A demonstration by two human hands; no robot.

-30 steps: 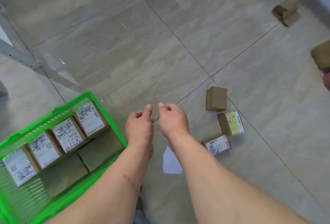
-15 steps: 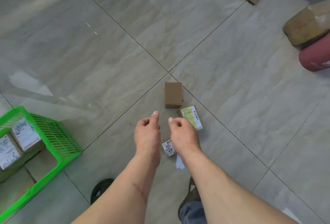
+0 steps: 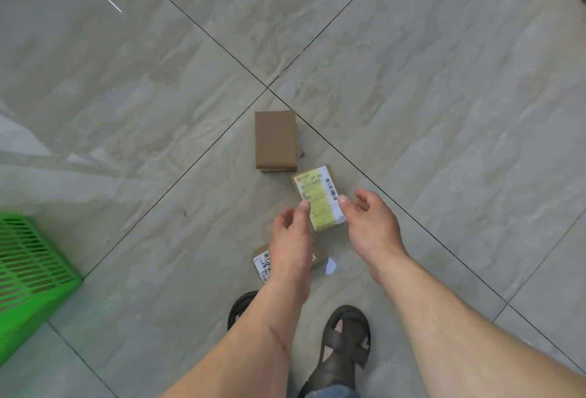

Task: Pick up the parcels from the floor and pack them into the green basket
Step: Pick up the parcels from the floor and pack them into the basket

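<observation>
Left hand (image 3: 290,239): reaches down over the floor, fingers loosely curled, thumb tip at the left long edge of the yellow-label parcel; it holds nothing that can be seen.
Right hand (image 3: 372,226): reaches down on the other side, fingers spread and half curled, thumb tip at the right long edge of the same parcel; it grips nothing either.
Contact: whether the two thumbs press the parcel or only hover just above it, I cannot tell.
Yellow-label parcel (image 3: 318,199): a small brown box with a yellow and white label facing up, lying flat on the floor between the two hands, its near half framed by the thumbs, its far end pointing toward the plain parcel.
Plain parcel (image 3: 275,139): a bare brown box with no label showing, on the floor just beyond the yellow-label parcel, close to where four tile joints meet, clear of both hands.
White-label parcel (image 3: 263,263): lies on the floor under the left wrist, mostly hidden by it; only a corner with black print shows.
Green basket (image 3: 35,274): at the left edge, well apart from the hands and the three parcels; only one slotted wall is in view.
Floor (image 3: 444,112): glossy grey tiles with dark joints.
Sandals (image 3: 344,343): dark, on the person's feet, below the forearms.
</observation>
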